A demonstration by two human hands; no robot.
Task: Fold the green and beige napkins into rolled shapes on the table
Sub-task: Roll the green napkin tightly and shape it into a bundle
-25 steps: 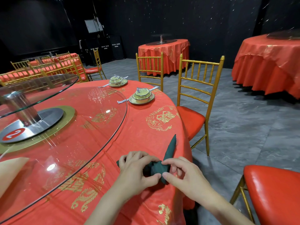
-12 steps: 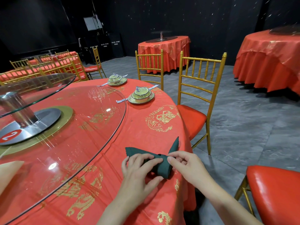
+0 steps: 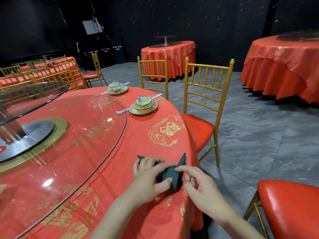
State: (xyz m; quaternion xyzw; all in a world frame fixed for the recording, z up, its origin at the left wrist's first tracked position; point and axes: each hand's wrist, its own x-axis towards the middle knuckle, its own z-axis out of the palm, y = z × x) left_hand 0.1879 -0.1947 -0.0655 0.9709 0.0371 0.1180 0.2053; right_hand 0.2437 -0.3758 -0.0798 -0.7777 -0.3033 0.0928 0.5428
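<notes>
A dark green napkin [image 3: 172, 176] lies near the front edge of the round table [image 3: 155, 135], which has a red cloth. The napkin is rolled in the middle, with one pointed end sticking up at the right and the other flat at the left. My left hand [image 3: 148, 178] covers its left part, fingers on top and thumb pressed against the roll's near side. My right hand [image 3: 202, 187] hovers at the roll's right side with fingers spread; its index fingertip just touches the fold. I cannot make out the beige napkin.
A large glass turntable [image 3: 69, 135] covers the table's middle on the left. Two bowl-and-plate settings [image 3: 143, 106] with wrapped chopsticks stand farther back. Gold chairs with red seats [image 3: 198, 125] stand to the right, and one red seat [image 3: 290, 207] is at my near right.
My left hand slid further over the napkin's left wing. My right hand loosened its pinch on the roll and spread its fingers. The upright right point stays standing.
</notes>
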